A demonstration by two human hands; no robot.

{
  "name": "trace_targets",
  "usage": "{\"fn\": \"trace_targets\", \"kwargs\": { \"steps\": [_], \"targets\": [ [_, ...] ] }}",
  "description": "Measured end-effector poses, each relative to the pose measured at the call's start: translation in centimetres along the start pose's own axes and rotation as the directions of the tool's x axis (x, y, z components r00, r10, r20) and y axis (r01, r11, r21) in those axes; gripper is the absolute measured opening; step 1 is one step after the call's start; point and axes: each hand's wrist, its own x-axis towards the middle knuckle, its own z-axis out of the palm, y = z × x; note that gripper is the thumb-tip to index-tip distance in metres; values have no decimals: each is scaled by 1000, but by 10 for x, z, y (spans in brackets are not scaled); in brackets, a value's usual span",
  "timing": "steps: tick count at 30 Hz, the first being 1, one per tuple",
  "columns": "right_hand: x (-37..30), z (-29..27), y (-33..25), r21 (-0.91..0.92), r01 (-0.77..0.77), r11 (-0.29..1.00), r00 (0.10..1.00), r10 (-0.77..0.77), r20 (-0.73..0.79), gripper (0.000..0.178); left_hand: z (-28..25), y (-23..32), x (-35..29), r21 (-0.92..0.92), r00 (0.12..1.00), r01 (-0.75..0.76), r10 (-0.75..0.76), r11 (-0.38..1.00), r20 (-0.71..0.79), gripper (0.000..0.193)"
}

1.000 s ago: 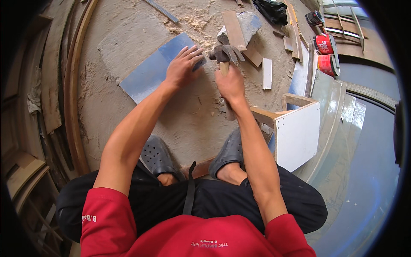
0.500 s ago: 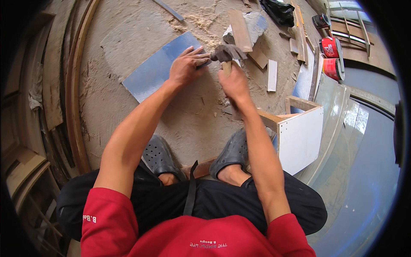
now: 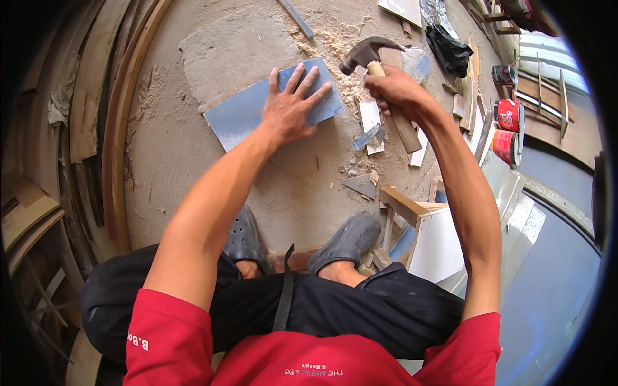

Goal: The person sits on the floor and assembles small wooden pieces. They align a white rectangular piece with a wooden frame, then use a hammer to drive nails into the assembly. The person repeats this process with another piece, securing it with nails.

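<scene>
Your left hand (image 3: 293, 109) now lies spread wide on the blue board (image 3: 241, 116), which rests on the floor (image 3: 283, 193) beneath it; half a second ago its fingers were closer together at the board's right edge, almost meeting the hammer head. Your right hand (image 3: 398, 90) is closed around the wooden handle of the hammer (image 3: 370, 53), as before, but has moved away to the right, so a clear gap separates the hammer head from your left fingers. The handle slants, its butt end sticking out below your fist. With that hand shifted, a white strip (image 3: 369, 114) shows just left of it, a blue scrap (image 3: 365, 137) overlapping it. Nearer you than the right hand, the white-panelled wooden frame (image 3: 438, 248) is now partly hidden by your right forearm (image 3: 467, 186).
</scene>
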Motion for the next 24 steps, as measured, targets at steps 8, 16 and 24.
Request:
{"fn": "trace_targets", "kwargs": {
  "steps": [8,16,24],
  "targets": [
    [-10,-6,-3,-177,-52,983,993,69,94,15,-3,2,0,-26,999,27,-26,999,40,96],
    [-24,1,6,-106,-148,983,976,162,148,12,-2,4,3,-41,1000,20,-20,999,0,97],
    [-25,10,20,-116,-190,975,956,211,205,11,1,5,4,-34,1000,10,-11,999,-24,94]
  ]
}}
